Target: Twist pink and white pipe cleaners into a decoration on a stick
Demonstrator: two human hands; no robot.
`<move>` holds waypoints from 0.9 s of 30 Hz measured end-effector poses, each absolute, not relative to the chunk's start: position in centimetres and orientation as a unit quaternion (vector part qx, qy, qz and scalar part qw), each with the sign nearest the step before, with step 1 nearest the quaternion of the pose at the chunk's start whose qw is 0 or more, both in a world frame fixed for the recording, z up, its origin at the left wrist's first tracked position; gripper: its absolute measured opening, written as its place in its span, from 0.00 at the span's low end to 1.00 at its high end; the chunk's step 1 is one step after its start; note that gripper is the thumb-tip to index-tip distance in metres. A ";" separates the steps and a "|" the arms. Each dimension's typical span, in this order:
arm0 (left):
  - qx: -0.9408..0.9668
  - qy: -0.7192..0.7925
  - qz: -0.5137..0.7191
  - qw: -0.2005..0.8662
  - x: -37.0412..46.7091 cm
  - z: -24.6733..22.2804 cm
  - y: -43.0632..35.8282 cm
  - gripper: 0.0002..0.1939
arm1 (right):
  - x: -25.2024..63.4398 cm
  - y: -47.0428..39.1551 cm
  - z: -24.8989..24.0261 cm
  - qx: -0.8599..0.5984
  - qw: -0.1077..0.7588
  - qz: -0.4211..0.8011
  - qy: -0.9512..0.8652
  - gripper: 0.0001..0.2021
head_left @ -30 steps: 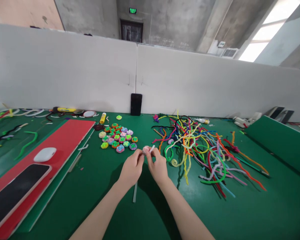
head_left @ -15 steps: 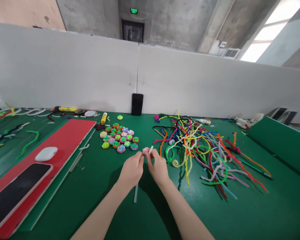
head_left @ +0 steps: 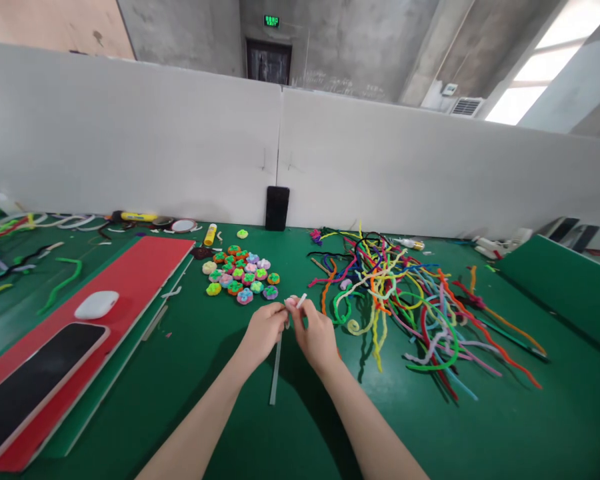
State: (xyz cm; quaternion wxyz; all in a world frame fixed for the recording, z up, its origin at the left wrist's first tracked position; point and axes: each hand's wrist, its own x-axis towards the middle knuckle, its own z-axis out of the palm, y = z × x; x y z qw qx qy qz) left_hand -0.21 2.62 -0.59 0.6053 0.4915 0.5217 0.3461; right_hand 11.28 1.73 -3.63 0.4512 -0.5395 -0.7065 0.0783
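Observation:
My left hand [head_left: 266, 333] and my right hand [head_left: 317, 337] meet at the fingertips above the green table, both closed in a pinch. Between them is a small pale pink piece [head_left: 292, 303], mostly covered by the fingers. A short white strip [head_left: 302, 300] sticks up at my right fingertips. A longer, narrow whitish strip [head_left: 275, 377] runs down below my left hand; its upper end is hidden there. Just beyond my hands sits a group of small fuzzy flower-shaped pieces [head_left: 245, 295] in several colours. Off to the right lies a tangled heap of pipe cleaners [head_left: 380, 280].
A red board [head_left: 145, 267] at the left carries a phone [head_left: 45, 380] and a white case [head_left: 97, 305]. Another phone [head_left: 277, 208] leans upright against the white partition [head_left: 180, 147]. A yellow glue stick [head_left: 210, 235] stands near it. A green panel [head_left: 565, 287] rises at the right.
My left fingers have shifted slightly, and more of the long whitish strip shows below them. My right hand keeps its pinch. The whole view has moved a little.

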 end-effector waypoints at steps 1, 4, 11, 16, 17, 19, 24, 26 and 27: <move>0.480 0.506 0.337 0.632 -0.3 -0.3 2.6 0.07 | 11.3 1.7 -3.5 -0.548 0.469 0.117 -0.683 0.09; 0.490 0.464 0.325 0.662 -1.0 0.4 2.6 0.10 | 11.3 1.8 -3.2 -0.560 0.520 0.213 -0.608 0.10; 0.381 0.395 0.349 0.760 -1.4 0.4 2.7 0.17 | 11.5 1.8 -2.6 -0.547 0.565 0.240 -0.569 0.10; 0.267 0.301 0.325 0.856 -1.0 -0.4 2.7 0.18 | 11.4 1.5 -2.5 -0.514 0.548 0.241 -0.615 0.10; 0.249 0.292 0.326 0.864 -0.9 -0.5 2.7 0.18 | 11.4 1.4 -2.5 -0.508 0.540 0.241 -0.626 0.10; 0.219 0.286 0.331 0.872 -0.9 -0.5 2.7 0.17 | 11.4 1.4 -2.5 -0.497 0.528 0.237 -0.646 0.10; 0.183 0.304 0.341 0.871 -0.5 -0.5 2.4 0.17 | 11.4 1.5 -2.5 -0.484 0.523 0.234 -0.662 0.10; 0.171 0.311 0.349 0.867 -0.3 -0.5 2.3 0.17 | 11.5 1.5 -2.5 -0.482 0.519 0.237 -0.665 0.10; 0.164 0.311 0.352 0.868 -0.2 -0.5 2.3 0.17 | 11.5 1.5 -2.5 -0.481 0.515 0.238 -0.668 0.10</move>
